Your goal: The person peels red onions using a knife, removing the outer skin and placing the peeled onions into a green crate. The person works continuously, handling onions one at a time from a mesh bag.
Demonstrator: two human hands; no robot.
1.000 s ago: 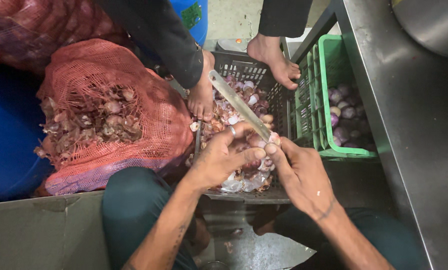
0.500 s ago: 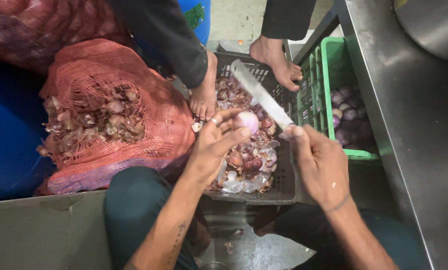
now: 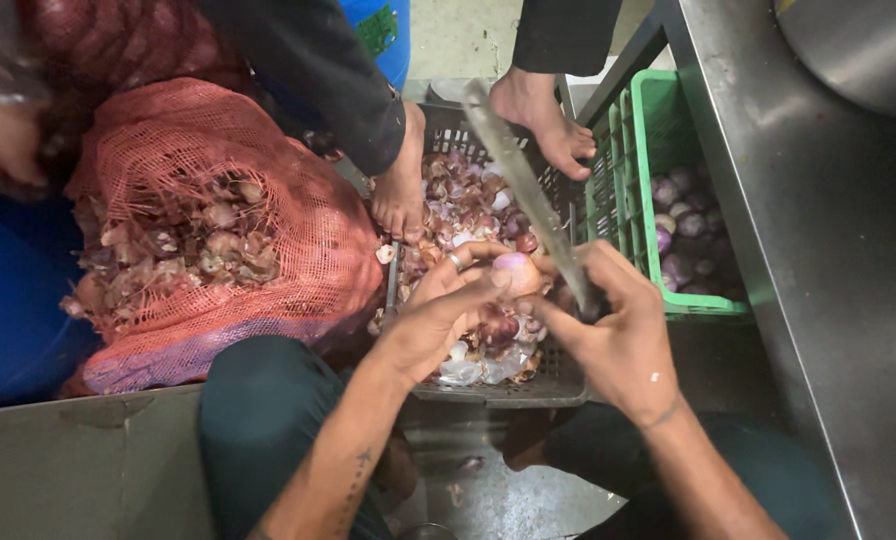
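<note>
My left hand [image 3: 446, 305] holds a small pink peeled onion [image 3: 516, 272] over a dark crate [image 3: 488, 392] filled with onion skins. My right hand [image 3: 616, 330] grips the handle of a long knife [image 3: 524, 190], whose blade points up and away, just right of the onion. My right thumb reaches toward the onion. A ring sits on a finger of my left hand.
A red mesh sack [image 3: 218, 230] of onions lies at left against a blue barrel [image 3: 8, 310]. A green crate [image 3: 668, 190] with peeled onions stands at right beside a steel counter [image 3: 828, 260]. Another person's bare feet [image 3: 543, 115] rest on the dark crate's far rim.
My hands came apart from working on the onion, then closed in again; the knife blade has swung up and away while my left hand turned the onion upward.
</note>
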